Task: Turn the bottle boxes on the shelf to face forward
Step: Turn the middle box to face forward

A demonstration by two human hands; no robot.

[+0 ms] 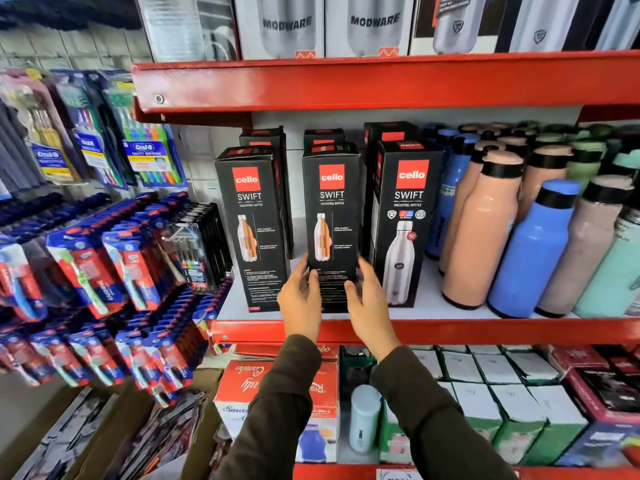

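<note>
Three tall black "cello SWIFT" bottle boxes stand in a front row on the middle shelf (450,311). The left box (254,223) and the right box (403,220) stand untouched, each with its printed face toward me. The middle box (330,209) also shows its printed face. My left hand (301,296) grips its lower left edge and my right hand (369,299) grips its lower right edge. More black boxes (323,136) stand behind the front row, partly hidden.
Peach, blue and green bottles (530,251) crowd the shelf right of the boxes. Toothbrush packs (114,268) hang at the left. A red shelf lip (346,81) runs overhead. Cartons (485,400) fill the shelf below.
</note>
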